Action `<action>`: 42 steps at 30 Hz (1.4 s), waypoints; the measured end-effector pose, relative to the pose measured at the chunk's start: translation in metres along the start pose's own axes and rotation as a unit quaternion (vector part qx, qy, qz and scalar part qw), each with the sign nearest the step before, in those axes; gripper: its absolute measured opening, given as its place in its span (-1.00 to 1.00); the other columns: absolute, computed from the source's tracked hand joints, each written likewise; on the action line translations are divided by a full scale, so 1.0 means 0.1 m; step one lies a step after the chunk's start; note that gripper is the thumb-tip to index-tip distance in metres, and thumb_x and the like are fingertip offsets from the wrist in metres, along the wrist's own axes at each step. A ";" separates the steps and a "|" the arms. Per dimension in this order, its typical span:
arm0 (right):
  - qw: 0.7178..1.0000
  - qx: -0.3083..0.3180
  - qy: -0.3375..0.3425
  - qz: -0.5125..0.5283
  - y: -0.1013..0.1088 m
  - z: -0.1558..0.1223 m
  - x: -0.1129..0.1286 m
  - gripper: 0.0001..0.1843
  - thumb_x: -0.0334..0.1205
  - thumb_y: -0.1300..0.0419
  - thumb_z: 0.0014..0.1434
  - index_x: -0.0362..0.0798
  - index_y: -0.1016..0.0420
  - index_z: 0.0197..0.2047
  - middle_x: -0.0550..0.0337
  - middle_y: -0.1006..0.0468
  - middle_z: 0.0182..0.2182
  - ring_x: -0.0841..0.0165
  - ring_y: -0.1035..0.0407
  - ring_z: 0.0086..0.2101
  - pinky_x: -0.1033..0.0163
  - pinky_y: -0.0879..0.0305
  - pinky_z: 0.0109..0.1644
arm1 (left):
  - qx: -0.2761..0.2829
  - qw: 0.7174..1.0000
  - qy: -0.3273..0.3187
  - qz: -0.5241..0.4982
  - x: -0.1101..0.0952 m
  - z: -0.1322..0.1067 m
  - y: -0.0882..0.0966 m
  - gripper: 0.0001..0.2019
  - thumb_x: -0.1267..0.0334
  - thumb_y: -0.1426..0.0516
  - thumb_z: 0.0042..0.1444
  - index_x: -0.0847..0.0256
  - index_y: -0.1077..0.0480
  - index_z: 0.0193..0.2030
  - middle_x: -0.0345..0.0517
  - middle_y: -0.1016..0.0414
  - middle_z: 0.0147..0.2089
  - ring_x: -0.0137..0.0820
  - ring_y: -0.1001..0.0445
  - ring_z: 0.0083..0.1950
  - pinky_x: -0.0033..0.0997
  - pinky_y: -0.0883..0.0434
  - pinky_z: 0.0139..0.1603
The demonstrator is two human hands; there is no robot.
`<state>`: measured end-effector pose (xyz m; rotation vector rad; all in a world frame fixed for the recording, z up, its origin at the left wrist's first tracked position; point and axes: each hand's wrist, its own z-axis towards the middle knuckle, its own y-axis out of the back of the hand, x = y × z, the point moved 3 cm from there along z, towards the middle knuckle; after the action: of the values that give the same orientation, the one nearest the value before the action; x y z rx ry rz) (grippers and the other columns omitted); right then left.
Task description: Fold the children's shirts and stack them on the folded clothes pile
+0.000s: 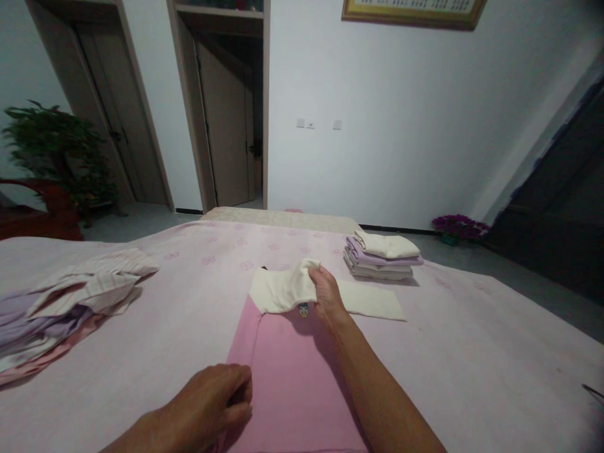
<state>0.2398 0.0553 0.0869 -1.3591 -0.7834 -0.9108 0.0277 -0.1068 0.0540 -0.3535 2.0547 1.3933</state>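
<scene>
A pink shirt with cream sleeves lies flat on the pink bedspread in front of me. My right hand pinches the cream sleeve and holds it folded over the shirt's upper part. The other cream sleeve lies spread out to the right. At the shirt's lower left edge, my left hand is closed on the pink fabric, fingers curled.
A stack of folded cream and lilac clothes sits at the far right of the bed. A loose heap of striped, lilac and pink garments lies at the left. Two doors, a plant and purple flowers stand beyond.
</scene>
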 end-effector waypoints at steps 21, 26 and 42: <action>0.572 0.382 0.265 -0.676 -0.62 -1.34 -0.39 -0.96 -0.30 -0.21 0.24 -0.02 -0.50 -0.23 0.10 -0.54 -0.25 0.27 -0.40 -0.30 0.23 -0.22 -0.30 | -0.206 0.931 0.073 -0.293 0.41 1.65 0.79 -0.58 -0.05 -0.28 0.03 0.23 -0.28 -0.54 -0.34 -0.19 -0.61 -0.54 -0.16 -0.58 -0.48 -0.07 -0.55; 0.606 0.369 0.246 -0.660 -0.57 -1.29 -0.30 -0.97 -0.29 -0.25 0.21 -0.01 -0.50 -0.24 0.13 -0.53 -0.23 0.29 -0.39 -0.28 0.22 -0.23 -0.24 | -0.212 0.939 0.111 -0.247 0.50 1.74 0.83 -0.69 0.06 -0.17 0.29 0.29 -0.45 -0.03 -0.11 -0.51 -0.11 -0.37 -0.51 -0.20 -0.32 -0.51 -0.22; 0.569 0.438 0.306 -0.626 -0.48 -1.38 -0.26 -0.86 -0.17 -0.14 0.37 0.04 -0.49 -0.22 0.24 -0.47 -0.35 0.38 -0.26 -0.35 0.22 0.00 -0.32 | -0.209 0.966 0.139 -0.058 0.65 1.88 0.87 -0.65 0.07 -0.17 0.29 0.28 -0.44 0.07 -0.05 -0.52 0.02 -0.27 -0.54 -0.05 -0.16 -0.54 -0.05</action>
<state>0.1792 -0.0791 0.0762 0.6581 -1.3448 -1.5768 -0.0042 0.1066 0.0312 -0.8773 1.8985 1.7809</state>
